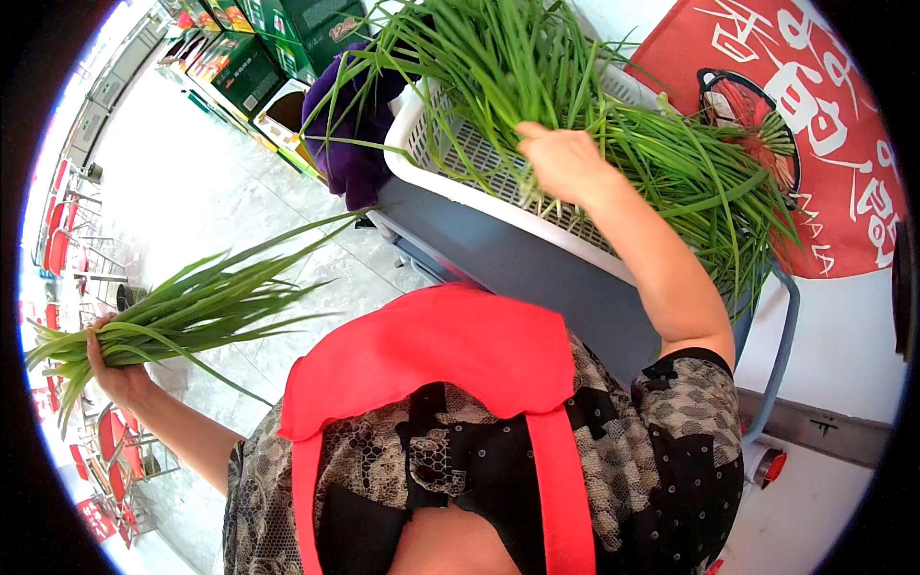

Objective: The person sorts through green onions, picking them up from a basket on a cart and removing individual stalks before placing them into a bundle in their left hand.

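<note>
Out to the left, my left hand [122,370] grips a bunch of long green leaves [201,309], probably scallions or chives. Their tips point toward the cart and the stem ends stick out past my fist. My right hand [564,162] is closed around the lower stems of another green bunch [514,79], above a white plastic basket [496,208]. Pale root ends show just below that hand, slightly blurred. More thin green stalks [690,165] lie piled in the basket's right part and hang over its edge.
The basket rests on a dark grey cart [496,248] with a bent tube handle [787,338]. Purple cloth [345,136] hangs at its left end. Green cartons [244,72] stand on the floor behind. A red printed poster [841,215] is at right; red chairs [61,248] stand far left.
</note>
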A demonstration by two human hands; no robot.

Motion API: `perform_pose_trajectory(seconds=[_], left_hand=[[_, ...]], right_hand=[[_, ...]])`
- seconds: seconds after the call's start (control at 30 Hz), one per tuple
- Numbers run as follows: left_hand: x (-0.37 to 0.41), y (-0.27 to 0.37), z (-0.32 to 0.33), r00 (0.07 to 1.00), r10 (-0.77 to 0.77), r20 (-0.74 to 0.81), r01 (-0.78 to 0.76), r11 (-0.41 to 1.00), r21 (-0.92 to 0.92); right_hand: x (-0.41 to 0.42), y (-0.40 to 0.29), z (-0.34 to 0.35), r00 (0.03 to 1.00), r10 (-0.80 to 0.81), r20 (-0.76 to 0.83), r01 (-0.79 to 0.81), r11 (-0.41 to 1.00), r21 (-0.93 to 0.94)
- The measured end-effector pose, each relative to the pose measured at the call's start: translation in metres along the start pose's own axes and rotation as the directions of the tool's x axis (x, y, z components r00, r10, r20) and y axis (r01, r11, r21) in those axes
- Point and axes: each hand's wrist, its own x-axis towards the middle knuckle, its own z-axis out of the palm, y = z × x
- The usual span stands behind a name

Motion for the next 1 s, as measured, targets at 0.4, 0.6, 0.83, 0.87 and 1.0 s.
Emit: perform_pose_trajectory(seconds=[0.4, 0.6, 0.83, 0.87, 1.0], left_hand=[[-0.015, -0.036, 0.005, 0.992, -0.124, -0.005, 0.124, 0.992, -0.022], [-0.013, -0.051, 0.013, 0.991, -0.124, 0.054, 0.127, 0.99, -0.06], [-0.005, -0.072, 0.041, 0.984, -0.163, 0.072, 0.167, 0.984, -0.059], [-0.004, -0.074, 0.049, 0.982, -0.168, 0.083, 0.173, 0.983, -0.055], [-0.005, -0.08, 0.065, 0.975, -0.197, 0.105, 0.204, 0.977, -0.06]], right_hand=[[-0.008, 0.012, -0.01, 0.976, 0.07, -0.206, 0.012, 0.928, 0.373], [-0.018, 0.002, -0.009, 0.903, 0.376, -0.208, -0.32, 0.911, 0.258], [0.014, 0.011, -0.006, 0.799, 0.537, -0.27, -0.465, 0.837, 0.287], [0.022, 0.015, 0.005, 0.786, 0.534, -0.311, -0.464, 0.843, 0.273], [0.032, 0.033, 0.008, 0.747, 0.639, -0.184, -0.451, 0.69, 0.567]])
